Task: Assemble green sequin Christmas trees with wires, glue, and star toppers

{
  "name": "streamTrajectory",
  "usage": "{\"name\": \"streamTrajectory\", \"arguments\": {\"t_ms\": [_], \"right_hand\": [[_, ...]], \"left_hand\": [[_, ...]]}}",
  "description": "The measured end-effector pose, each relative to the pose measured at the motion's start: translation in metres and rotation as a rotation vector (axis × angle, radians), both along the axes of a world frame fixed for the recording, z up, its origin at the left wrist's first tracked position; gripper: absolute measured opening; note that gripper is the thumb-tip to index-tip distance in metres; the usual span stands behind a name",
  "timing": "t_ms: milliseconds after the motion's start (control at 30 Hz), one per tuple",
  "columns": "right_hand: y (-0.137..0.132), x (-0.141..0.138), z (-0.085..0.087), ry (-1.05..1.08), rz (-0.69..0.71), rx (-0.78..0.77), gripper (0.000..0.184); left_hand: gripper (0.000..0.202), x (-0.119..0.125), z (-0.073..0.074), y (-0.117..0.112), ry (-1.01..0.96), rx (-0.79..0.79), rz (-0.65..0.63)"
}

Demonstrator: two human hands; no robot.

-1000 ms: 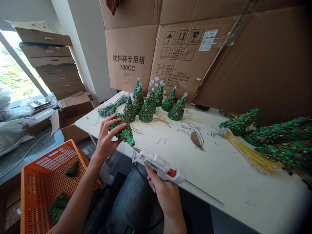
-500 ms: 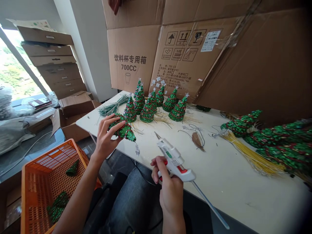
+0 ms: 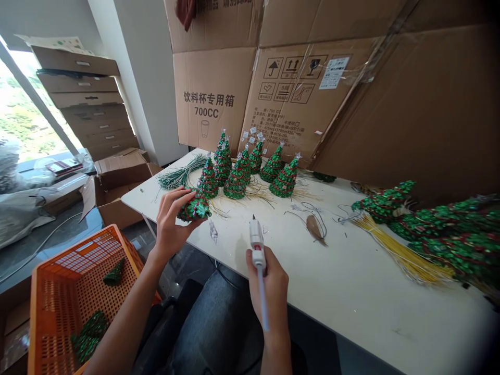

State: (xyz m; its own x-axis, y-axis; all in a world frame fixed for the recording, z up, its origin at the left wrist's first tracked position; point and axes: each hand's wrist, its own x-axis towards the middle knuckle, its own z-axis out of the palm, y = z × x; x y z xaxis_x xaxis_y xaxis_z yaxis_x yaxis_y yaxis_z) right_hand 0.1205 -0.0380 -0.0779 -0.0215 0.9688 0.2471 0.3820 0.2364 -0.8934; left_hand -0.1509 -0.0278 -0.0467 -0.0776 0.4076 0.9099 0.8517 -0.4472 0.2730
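Observation:
My left hand (image 3: 171, 221) grips a small green sequin Christmas tree (image 3: 195, 207) with red trim, tilted over the table's near edge. My right hand (image 3: 269, 291) is closed around a white hot glue gun (image 3: 257, 242), which stands upright with its nozzle up and a long glue stick (image 3: 264, 304) trailing below. A small clear star-shaped ornament (image 3: 213, 230) lies on the white table (image 3: 351, 297), just right of the held tree. Several finished sequin trees (image 3: 238, 179) stand in a group beyond my left hand.
An orange plastic crate (image 3: 58, 323) with green sequin trees inside sits at lower left, below the table. Bundles of green wire (image 3: 182, 174) and yellow wire (image 3: 398, 250) lie on the table, beside larger sequin trees (image 3: 449, 234). Flattened cardboard (image 3: 213, 94) rises behind.
My right hand has turned the glue gun from lying sideways to upright and moved it left. The tree in my left hand has rotated, and the clear ornament now lies on the table.

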Motion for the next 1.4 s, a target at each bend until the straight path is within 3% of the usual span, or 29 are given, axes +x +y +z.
{"name": "streamTrajectory", "arguments": {"t_ms": [67,433,967,1400], "right_hand": [[0.002,-0.003,-0.005,-0.055,0.023,0.050,0.028],[0.011,-0.023,-0.035,-0.270,0.052,0.152,0.033],[0.006,-0.025,-0.035,-0.337,0.075,0.176,0.037],[-0.002,-0.024,-0.028,-0.401,0.105,0.108,0.043]], "left_hand": [[0.061,0.000,0.002,0.000,-0.038,0.015,0.008],[0.059,-0.002,0.003,-0.001,-0.065,0.015,0.042],[0.060,0.012,0.003,-0.003,-0.113,-0.072,-0.041],[0.066,0.028,0.007,-0.008,-0.130,-0.120,-0.086]]}}
